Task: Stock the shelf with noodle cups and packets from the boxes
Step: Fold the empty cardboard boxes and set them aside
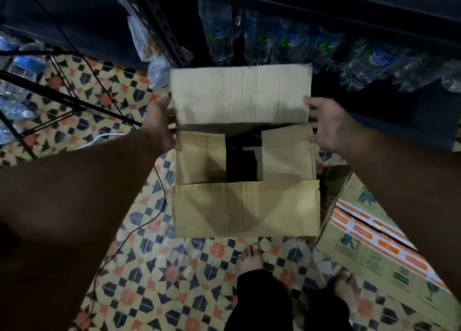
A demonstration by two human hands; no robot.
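The open box (pixel 245 178) sits on the tiled floor at 12 o'clock from the feet, its 4 flaps folded out so the inside can be reached. The left hand (pixel 159 128) steadies its 9 o'clock side, though whether that grip is closed I cannot tell. The right hand (pixel 329 128) hovers with spread fingers just beside the 3 o'clock side; no noodles visible inside.
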